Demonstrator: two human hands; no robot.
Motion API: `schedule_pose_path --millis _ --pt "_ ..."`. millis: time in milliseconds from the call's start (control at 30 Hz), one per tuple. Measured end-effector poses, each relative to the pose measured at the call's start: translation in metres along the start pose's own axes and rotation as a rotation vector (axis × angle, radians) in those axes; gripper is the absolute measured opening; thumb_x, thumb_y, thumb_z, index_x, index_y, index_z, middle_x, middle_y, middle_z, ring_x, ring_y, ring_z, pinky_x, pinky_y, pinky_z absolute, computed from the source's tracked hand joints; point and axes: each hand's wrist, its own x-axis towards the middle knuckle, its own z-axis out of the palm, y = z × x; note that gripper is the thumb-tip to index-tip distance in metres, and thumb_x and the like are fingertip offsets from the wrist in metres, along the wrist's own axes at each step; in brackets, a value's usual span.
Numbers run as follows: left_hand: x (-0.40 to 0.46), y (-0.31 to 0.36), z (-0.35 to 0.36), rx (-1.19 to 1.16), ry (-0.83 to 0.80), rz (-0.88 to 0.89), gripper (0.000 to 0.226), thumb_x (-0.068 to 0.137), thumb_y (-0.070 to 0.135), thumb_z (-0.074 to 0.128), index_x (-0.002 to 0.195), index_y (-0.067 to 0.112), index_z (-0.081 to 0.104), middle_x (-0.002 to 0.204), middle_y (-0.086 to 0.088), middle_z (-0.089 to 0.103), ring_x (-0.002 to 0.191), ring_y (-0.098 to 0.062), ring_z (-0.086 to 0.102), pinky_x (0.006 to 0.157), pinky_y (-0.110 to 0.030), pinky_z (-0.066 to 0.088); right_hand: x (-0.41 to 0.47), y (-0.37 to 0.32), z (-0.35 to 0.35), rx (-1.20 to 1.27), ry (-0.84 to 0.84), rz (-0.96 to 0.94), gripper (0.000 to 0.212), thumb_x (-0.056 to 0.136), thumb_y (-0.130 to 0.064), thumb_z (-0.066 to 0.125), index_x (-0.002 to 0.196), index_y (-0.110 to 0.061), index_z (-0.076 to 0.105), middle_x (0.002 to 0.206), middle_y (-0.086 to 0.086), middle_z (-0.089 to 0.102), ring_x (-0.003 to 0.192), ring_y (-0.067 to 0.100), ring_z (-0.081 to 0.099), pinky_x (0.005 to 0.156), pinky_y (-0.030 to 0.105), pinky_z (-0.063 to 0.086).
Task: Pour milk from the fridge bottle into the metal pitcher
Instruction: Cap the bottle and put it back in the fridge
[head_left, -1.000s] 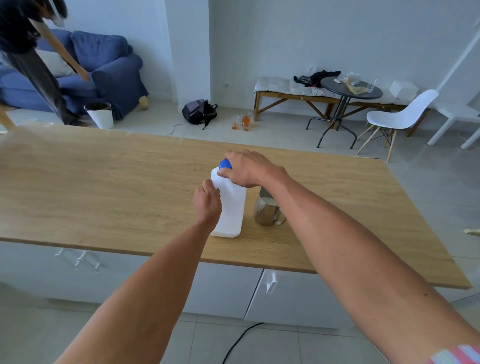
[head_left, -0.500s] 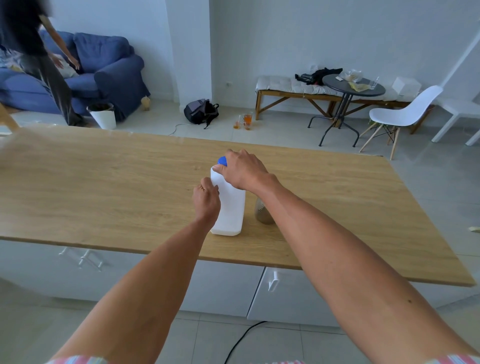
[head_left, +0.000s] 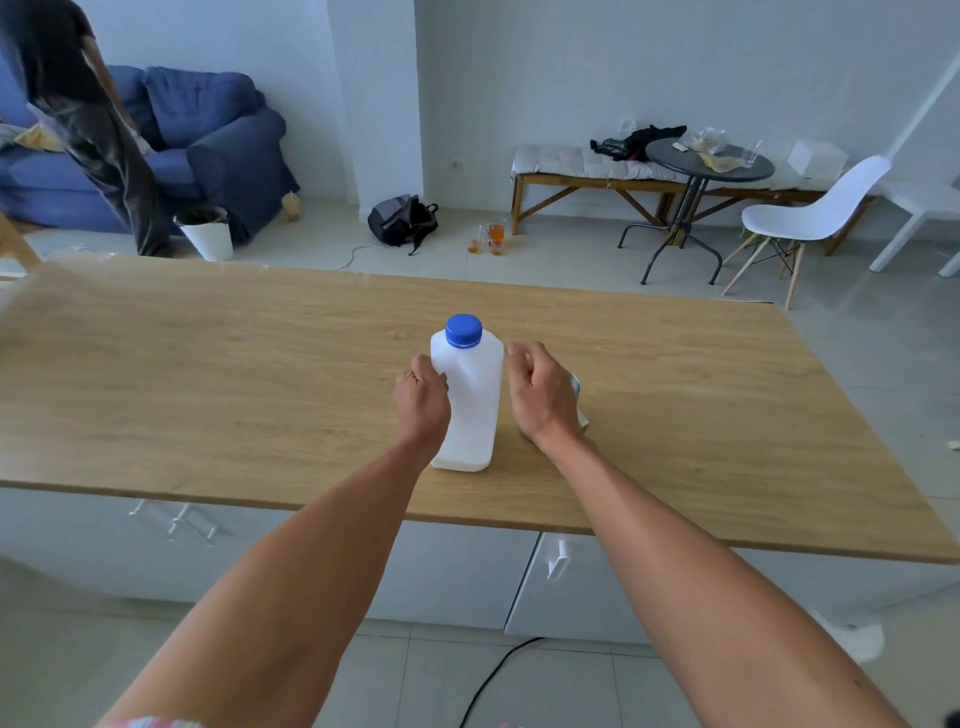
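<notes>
Left hand curls against the nine o'clock side of the upright white plastic milk bottle with its blue screw cap on; whether it grips, I cannot tell. Right hand, loosely curled, holds nothing and hides most of the metal pitcher at three o'clock. Steady the body while unscrewing.

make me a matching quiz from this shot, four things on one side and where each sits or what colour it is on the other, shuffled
Things:
1. cap
2. pitcher
3. left hand
4. backpack

Descriptions:
A. on the floor by the white wall
B. blue, on top of the bottle
C. mostly hidden behind the right hand
D. against the bottle's left side

Pairs: 1-B, 2-C, 3-D, 4-A
</notes>
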Motion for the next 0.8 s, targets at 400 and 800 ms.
schedule_pose_path --millis 400,800 --pt "-0.002 0.029 0.003 -0.060 -0.016 0.030 0.031 0.095 0.018 0.033 0.067 0.022 0.020 0.060 0.004 0.023 0.061 -0.015 0.021 0.057 -0.034 0.020 -0.024 0.015 0.027 0.526 -0.284 0.724 0.049 0.110 -0.049 0.026 0.145 -0.022 0.045 0.119 -0.006 0.046 0.129 0.028 0.050 0.114 0.055 0.042" --pt "-0.022 0.037 -0.006 -0.125 0.073 0.027 0.047 0.094 0.019 0.034 0.050 0.030 0.022 0.055 0.008 0.024 0.058 -0.015 0.020 0.057 -0.035 0.019 -0.012 0.032 0.051 0.669 -0.389 0.691 0.048 0.105 -0.061 0.033 0.109 -0.027 0.066 0.108 0.003 0.075 0.100 0.023 0.070 0.101 0.046 0.053"
